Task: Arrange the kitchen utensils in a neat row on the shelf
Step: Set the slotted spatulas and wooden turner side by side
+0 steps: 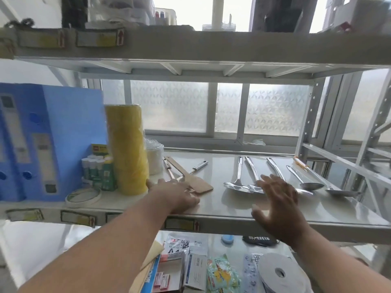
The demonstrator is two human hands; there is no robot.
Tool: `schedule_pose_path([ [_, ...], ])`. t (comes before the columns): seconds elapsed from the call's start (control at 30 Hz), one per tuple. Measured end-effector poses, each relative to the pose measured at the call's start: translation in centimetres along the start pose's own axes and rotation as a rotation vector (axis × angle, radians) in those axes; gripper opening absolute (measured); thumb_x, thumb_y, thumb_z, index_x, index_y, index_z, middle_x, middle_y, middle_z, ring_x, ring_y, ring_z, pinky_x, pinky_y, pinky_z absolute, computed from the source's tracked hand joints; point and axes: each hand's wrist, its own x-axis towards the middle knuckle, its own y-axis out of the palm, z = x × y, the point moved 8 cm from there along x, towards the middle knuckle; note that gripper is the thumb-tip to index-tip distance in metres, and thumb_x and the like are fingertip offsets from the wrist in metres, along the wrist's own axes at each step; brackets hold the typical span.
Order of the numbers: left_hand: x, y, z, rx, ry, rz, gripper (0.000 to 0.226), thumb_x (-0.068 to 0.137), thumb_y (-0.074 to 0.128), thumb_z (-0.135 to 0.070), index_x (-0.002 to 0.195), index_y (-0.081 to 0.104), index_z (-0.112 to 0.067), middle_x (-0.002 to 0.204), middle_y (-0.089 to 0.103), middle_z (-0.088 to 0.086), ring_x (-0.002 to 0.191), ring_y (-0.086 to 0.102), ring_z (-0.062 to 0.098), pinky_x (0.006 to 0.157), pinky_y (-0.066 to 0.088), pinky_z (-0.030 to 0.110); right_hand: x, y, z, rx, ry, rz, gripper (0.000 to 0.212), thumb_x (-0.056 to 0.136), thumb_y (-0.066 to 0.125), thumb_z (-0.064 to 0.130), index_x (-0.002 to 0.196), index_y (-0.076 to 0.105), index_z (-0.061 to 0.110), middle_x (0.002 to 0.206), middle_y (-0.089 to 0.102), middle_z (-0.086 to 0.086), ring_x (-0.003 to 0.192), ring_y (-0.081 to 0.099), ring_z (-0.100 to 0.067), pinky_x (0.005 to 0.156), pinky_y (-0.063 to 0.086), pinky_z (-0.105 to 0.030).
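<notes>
Wooden spatula [190,180] under left hand [176,194], fingers loose | right hand [279,203] spread above shelf [232,210]

Bare shelf [232,206] btwn spatula [190,178], ladles [243,180]

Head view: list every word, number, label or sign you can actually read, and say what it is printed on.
"A4": paper packet on the lower level, partly cut off.
Red upward arrow, a sign without words: yellow labels on the top shelf's front edge.
Unreadable, too blurred or small: blue binders' spine labels, green box behind the glue sticks, middle shelf's edge labels, black item with white characters, green snack packets.
</notes>
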Motion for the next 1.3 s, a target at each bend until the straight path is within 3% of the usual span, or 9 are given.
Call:
schedule_pose_path([
  [0.13,-1.2,0.9,2.1,-0.056,0.032,-0.105,0.045,0.102,0.034,-0.058,0.141,0.054,-0.047,0.154,0.048,-0.006,0.139,0.044,0.03,0.096,0.034,0.053,0.0,2.2,8.7,0.167,-0.207,0.058,0.047,0.082,0.061,0.036,0.127,0.063,0.021,0.146,0.056,-0.005,0.143,0.041,-0.027,0.115,0.036,-0.049],
  [0.3,-2.4,1.4,3.5,-0.028,0.009,-0.171,0.035,0.105,0.033,-0.058,0.128,0.059,-0.05,0.144,0.052,-0.005,0.135,0.036,0.031,0.1,0.035,0.052,2.8,6.7,15.9,0.239,-0.085,0.377,0.049,0.092,0.055,0.031,0.139,0.053,0.019,0.145,0.054,-0.004,0.137,0.044,-0.024,0.114,0.037,-0.037],
  [0.43,-2.9,1.6,4.9,-0.067,0.013,-0.21,0.047,0.1,0.033,-0.061,0.144,0.048,-0.055,0.154,0.045,-0.01,0.138,0.034,0.029,0.103,0.032,0.051,3.8,8.9,17.0,0.133,-0.041,0.536,0.043,0.093,0.042,0.038,0.13,0.055,0.021,0.137,0.057,-0.007,0.129,0.05,-0.028,0.107,0.042,-0.04],
  [0.7,-2.3,2.1,5.3,-0.073,0.012,-0.242,0.068,0.094,0.019,-0.077,0.157,0.031,-0.056,0.17,0.027,-0.015,0.154,0.033,0.02,0.116,-0.014,0.078,3.6,9.1,16.9,-0.027,-0.066,0.489,0.066,0.089,0.024,0.06,0.139,0.049,0.027,0.141,0.053,-0.007,0.123,0.045,-0.034,0.1,0.037,-0.05],
  [0.77,-2.4,2.3,5.3,-0.082,0.01,-0.245,0.068,0.094,0.019,-0.078,0.158,0.031,-0.056,0.172,0.026,-0.015,0.154,0.033,0.019,0.118,-0.011,0.075,3.5,9.5,16.8,-0.042,-0.076,0.473,0.072,0.087,0.019,0.063,0.14,0.05,0.025,0.139,0.054,-0.008,0.125,0.045,-0.035,0.101,0.036,-0.049],
  [0.9,-2.4,2.3,5.3,-0.077,0.032,-0.294,0.071,0.09,0.019,-0.076,0.157,0.033,-0.054,0.172,0.03,-0.01,0.153,0.034,0.017,0.113,0.016,0.054,3.3,9.9,16.3,-0.014,-0.018,0.426,0.078,0.084,0.026,0.063,0.147,0.046,0.022,0.14,0.054,-0.012,0.132,0.043,-0.033,0.114,0.032,-0.051],
  [1.03,-2.1,2.6,5.5,-0.102,0.047,-0.288,0.071,0.092,0.023,-0.075,0.159,0.032,-0.054,0.173,0.028,-0.009,0.155,0.03,0.016,0.116,0.017,0.05,3.3,9.2,15.8,0.136,0.074,0.46,0.073,0.076,0.027,0.061,0.137,0.047,0.025,0.133,0.052,-0.012,0.124,0.049,-0.033,0.106,0.041,-0.046],
  [1.17,-2.1,2.7,5.4,-0.108,0.058,-0.282,0.074,0.091,0.018,-0.074,0.16,0.03,-0.051,0.174,0.026,-0.008,0.156,0.029,0.017,0.119,0.017,0.05,3.4,9.1,16.0,0.119,0.02,0.529,0.049,0.085,0.036,0.059,0.129,0.048,0.041,0.145,0.043,-0.004,0.129,0.041,-0.03,0.107,0.03,-0.049],
  [1.3,-2.2,2.6,5.2,-0.1,0.047,-0.279,0.085,0.082,0.009,-0.077,0.16,0.03,-0.052,0.173,0.026,-0.009,0.155,0.031,0.018,0.118,0.02,0.049,3.1,8.8,16.0,0.135,0.017,0.542,0.048,0.087,0.038,0.06,0.129,0.052,0.043,0.141,0.047,-0.004,0.128,0.039,-0.03,0.106,0.03,-0.05],
])
